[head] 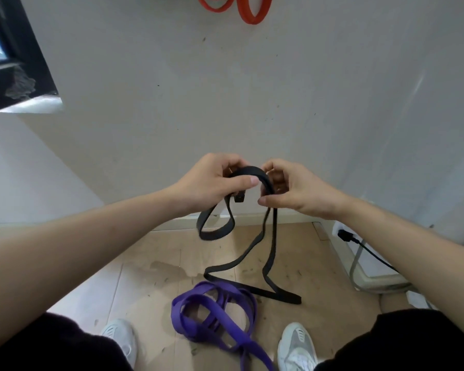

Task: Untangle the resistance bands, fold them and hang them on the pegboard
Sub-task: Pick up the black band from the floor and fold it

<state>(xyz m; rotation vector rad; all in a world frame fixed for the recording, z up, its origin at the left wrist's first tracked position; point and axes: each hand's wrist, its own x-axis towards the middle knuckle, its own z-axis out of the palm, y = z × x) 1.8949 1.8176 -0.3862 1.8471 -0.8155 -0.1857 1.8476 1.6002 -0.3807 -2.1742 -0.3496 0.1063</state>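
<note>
Both hands, left hand (214, 180) and right hand (287, 188), grip the black band (252, 171).

Single view, head-worn, wide-angle. Faces a pale wall (252, 89) at close range and tilts down toward the person's own feet. Both forearms run in from the lower corners. The left hand (212, 183) and right hand (295, 194) meet just above frame centre, near the lens, both gripping a black band (252, 171). The floor (150, 263) fills the lower third, with shoes (296, 346) at the bottom edge. The top edge clips orange bands (249, 9) on the wall. A window frame (24, 49) leans in at upper left, with lines bowed toward the borders.
</note>
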